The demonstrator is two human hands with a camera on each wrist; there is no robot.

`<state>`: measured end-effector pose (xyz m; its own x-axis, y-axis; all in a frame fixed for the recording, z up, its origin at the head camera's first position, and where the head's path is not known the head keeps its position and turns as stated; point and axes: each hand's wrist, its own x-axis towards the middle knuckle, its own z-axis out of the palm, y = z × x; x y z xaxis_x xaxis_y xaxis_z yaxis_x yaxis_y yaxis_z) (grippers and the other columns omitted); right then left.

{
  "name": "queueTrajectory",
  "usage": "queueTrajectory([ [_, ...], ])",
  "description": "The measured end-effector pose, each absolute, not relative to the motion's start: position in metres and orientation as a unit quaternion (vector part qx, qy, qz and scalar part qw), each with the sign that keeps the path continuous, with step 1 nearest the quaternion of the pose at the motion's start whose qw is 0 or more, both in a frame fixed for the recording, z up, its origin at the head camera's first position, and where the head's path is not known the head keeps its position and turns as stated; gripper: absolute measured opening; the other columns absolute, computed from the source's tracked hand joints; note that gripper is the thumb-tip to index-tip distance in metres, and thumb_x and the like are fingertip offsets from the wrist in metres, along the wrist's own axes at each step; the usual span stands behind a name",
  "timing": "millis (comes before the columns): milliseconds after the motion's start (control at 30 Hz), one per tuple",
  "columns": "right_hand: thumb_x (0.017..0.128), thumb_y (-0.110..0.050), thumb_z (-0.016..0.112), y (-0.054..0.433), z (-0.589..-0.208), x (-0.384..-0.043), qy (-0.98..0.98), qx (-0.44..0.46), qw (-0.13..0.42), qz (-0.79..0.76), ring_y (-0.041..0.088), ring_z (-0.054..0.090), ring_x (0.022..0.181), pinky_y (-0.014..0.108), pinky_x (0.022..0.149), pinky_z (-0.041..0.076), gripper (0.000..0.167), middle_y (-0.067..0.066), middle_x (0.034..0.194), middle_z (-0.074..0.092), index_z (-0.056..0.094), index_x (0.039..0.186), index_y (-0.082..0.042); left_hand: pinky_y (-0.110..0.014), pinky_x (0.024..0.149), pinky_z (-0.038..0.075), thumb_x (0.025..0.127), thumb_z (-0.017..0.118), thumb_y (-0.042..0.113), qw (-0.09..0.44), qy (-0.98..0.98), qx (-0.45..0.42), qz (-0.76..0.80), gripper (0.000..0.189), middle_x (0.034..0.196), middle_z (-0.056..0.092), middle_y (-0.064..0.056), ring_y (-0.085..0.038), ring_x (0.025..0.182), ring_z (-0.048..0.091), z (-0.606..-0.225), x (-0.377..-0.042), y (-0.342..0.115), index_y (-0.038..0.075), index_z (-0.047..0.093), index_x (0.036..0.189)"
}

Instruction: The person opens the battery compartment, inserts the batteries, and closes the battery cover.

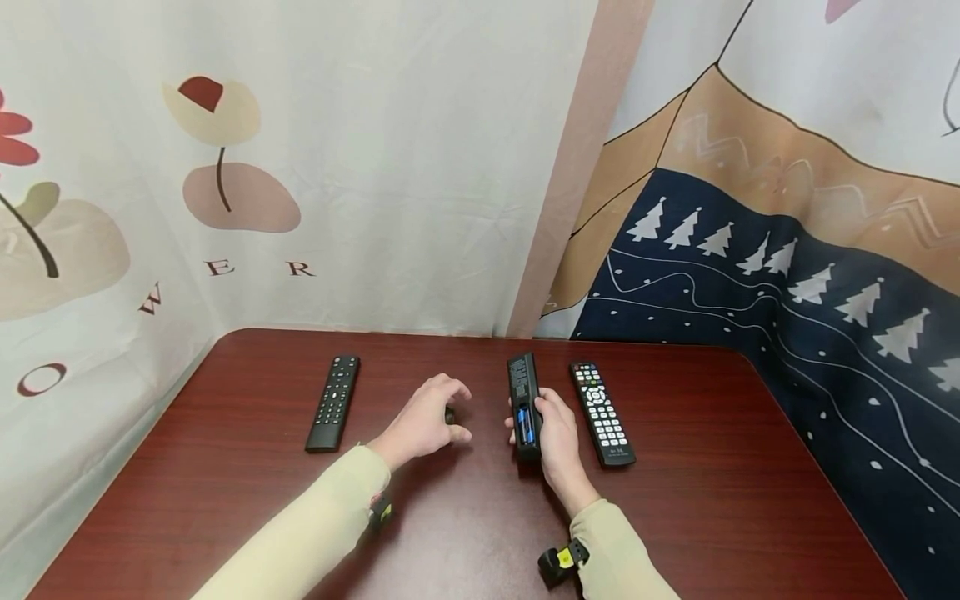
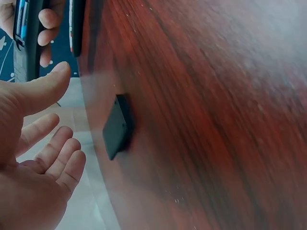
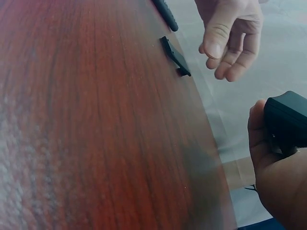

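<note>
My right hand [image 1: 561, 439] grips a black remote control [image 1: 522, 379], held above the table with its back side up. Its battery compartment is uncovered, and blue batteries [image 1: 527, 425] show inside. To the left, my left hand [image 1: 427, 421] hovers with relaxed, spread fingers and holds nothing. A small black battery cover [image 2: 117, 128] lies on the table just beyond that hand's fingers; the right wrist view shows the same cover [image 3: 175, 56] apart from the fingertips. In the head view the left hand mostly hides it.
One black remote [image 1: 334, 404] lies face up on the left of the brown table [image 1: 247, 467]. Another remote, with white buttons [image 1: 602, 414], lies right of my right hand. Printed curtains [image 1: 420, 167] hang behind the table's far edge.
</note>
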<state>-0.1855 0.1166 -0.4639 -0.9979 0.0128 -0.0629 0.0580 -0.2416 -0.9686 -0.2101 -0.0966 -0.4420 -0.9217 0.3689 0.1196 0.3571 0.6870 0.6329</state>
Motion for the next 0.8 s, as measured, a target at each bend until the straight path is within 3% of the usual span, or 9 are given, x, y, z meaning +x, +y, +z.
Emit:
queueTrajectory([
  [200, 0.107, -0.011, 0.029, 0.118, -0.464, -0.185, 0.616, 0.026, 0.014, -0.787, 0.016, 0.070, 0.075, 0.032, 0.060, 0.059, 0.039, 0.034, 0.126, 0.060, 0.049, 0.133, 0.010, -0.045, 0.097, 0.051, 0.072, 0.095, 0.011, 0.013, 0.929, 0.185, 0.319, 0.048, 0.108, 0.063, -0.005, -0.028, 0.109, 0.059, -0.446, -0.212, -0.103, 0.005, 0.069, 0.112],
  [500, 0.106, -0.011, 0.029, 0.118, -0.463, -0.186, 0.621, 0.027, 0.018, -0.783, 0.016, 0.070, 0.075, 0.032, 0.060, 0.059, 0.039, 0.031, 0.123, 0.061, 0.051, 0.131, 0.010, -0.046, 0.099, 0.049, 0.069, 0.095, 0.009, 0.015, 0.935, 0.191, 0.298, 0.050, 0.113, 0.063, -0.008, -0.032, 0.114, 0.057, -0.451, -0.213, -0.110, 0.005, 0.071, 0.113],
  [800, 0.106, -0.011, 0.030, 0.117, -0.464, -0.185, 0.622, 0.027, 0.017, -0.782, 0.016, 0.070, 0.074, 0.032, 0.059, 0.059, 0.038, 0.031, 0.122, 0.061, 0.051, 0.129, 0.010, -0.044, 0.095, 0.051, 0.067, 0.095, 0.006, 0.026, 0.941, 0.195, 0.275, 0.050, 0.113, 0.064, -0.008, -0.031, 0.112, 0.057, -0.455, -0.214, -0.113, 0.005, 0.072, 0.112],
])
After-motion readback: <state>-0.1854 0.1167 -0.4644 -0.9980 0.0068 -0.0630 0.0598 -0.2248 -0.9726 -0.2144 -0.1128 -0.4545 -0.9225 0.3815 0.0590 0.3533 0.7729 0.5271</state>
